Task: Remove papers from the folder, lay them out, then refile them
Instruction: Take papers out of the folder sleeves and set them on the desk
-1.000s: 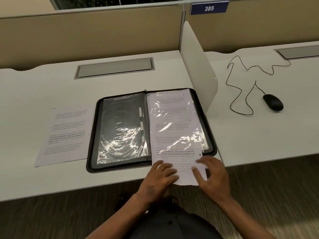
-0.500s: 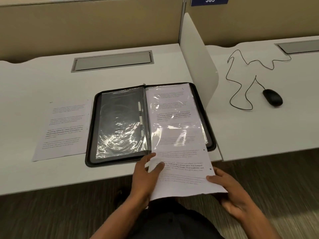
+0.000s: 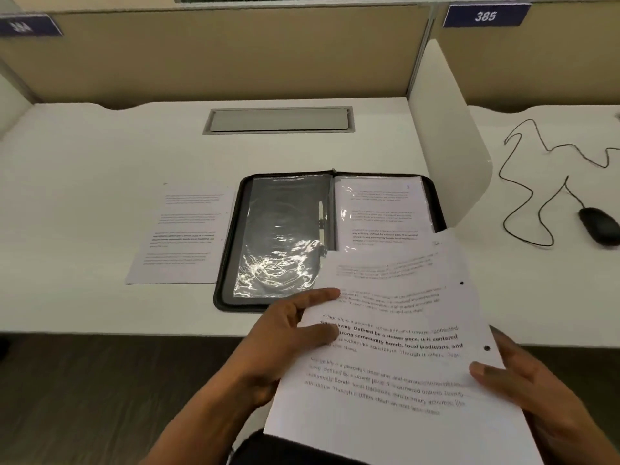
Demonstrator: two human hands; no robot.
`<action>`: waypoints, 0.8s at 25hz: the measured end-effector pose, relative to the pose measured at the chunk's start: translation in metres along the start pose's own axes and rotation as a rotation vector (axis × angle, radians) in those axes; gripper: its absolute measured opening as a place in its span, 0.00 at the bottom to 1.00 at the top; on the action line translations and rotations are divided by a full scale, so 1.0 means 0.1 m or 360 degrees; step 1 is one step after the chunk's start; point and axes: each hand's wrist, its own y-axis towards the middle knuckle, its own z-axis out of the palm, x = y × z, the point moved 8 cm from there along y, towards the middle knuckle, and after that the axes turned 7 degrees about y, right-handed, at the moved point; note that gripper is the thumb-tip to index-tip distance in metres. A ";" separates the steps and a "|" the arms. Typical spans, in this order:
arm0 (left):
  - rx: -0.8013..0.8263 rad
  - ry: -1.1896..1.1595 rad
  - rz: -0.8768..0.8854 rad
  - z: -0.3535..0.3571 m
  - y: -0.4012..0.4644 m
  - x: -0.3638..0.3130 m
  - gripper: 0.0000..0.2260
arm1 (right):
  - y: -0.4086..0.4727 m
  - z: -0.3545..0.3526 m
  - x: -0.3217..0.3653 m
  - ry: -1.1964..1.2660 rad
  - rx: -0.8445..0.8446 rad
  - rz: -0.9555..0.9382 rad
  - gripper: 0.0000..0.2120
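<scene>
You hold a printed sheet [image 3: 396,357] lifted off the desk, tilted, its two punched holes along the right edge; your left hand [image 3: 285,344] pinches its left edge, thumb on top over the text; your right hand [image 3: 536,391] grips the right edge, thumb on the page, fingers beneath. Just beyond your grip the open black folder [image 3: 231,263] lies flat on the white desk [image 3: 100,162], a filed page [image 3: 379,209] in its right sleeve; a pen [image 3: 321,226] sits near its spine; left of the folder lies another sheet [image 3: 181,233]; far right of your grip, a black mouse [image 3: 599,224] with its cable.
</scene>
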 end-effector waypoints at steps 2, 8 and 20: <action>-0.0172 0.0121 0.0197 -0.29 -0.08 -0.22 0.23 | 0.04 0.34 0.19 -0.0121 0.0106 -0.0176 0.32; -0.0967 0.0267 0.0538 -1.77 -0.13 -0.50 0.21 | 1.13 1.34 0.11 -0.0438 0.0100 -0.0475 0.14; -0.1424 0.1081 0.0421 -4.13 0.61 -0.53 0.21 | 3.03 3.11 -0.64 -0.0968 -0.0138 -0.0672 0.21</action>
